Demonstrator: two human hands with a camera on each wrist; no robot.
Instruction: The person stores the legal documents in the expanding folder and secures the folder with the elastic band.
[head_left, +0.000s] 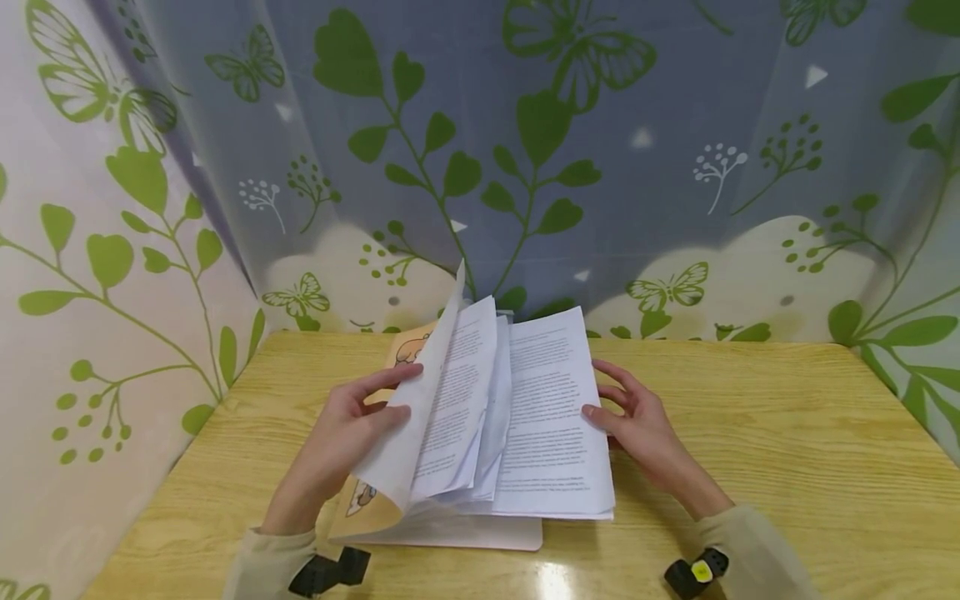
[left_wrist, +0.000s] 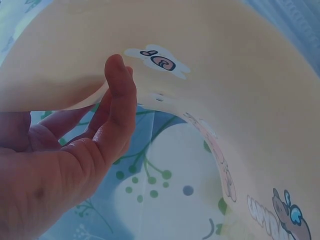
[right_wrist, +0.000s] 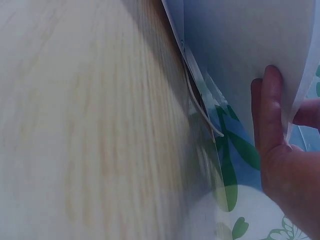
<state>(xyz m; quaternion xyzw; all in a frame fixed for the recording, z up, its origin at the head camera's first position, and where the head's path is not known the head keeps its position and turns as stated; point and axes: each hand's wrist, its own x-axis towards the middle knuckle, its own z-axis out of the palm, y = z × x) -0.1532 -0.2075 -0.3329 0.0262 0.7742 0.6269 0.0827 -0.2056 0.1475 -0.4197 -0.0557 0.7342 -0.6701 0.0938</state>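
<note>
An opened folder lies on the table, its tan cover (head_left: 367, 510) printed with cartoon animals and bent up on the left. My left hand (head_left: 351, 427) pinches this cover, thumb on the white inner side and fingers behind; the left wrist view shows the fingers against the printed outside (left_wrist: 210, 65). Printed sheets (head_left: 553, 408) fan out from the middle, some standing partly upright (head_left: 461, 392). At their right edge, my right hand (head_left: 637, 425) pinches the sheets between thumb and fingers. The right wrist view shows those fingers (right_wrist: 271, 107) against the pages' underside.
The pale rear cover (head_left: 480, 533) sticks out below the pages on the wooden table (head_left: 787, 433). A thin white cord (right_wrist: 202, 110) hangs by the folder's edge in the right wrist view. Behind the table hangs a leaf-and-butterfly-patterned curtain (head_left: 660, 75).
</note>
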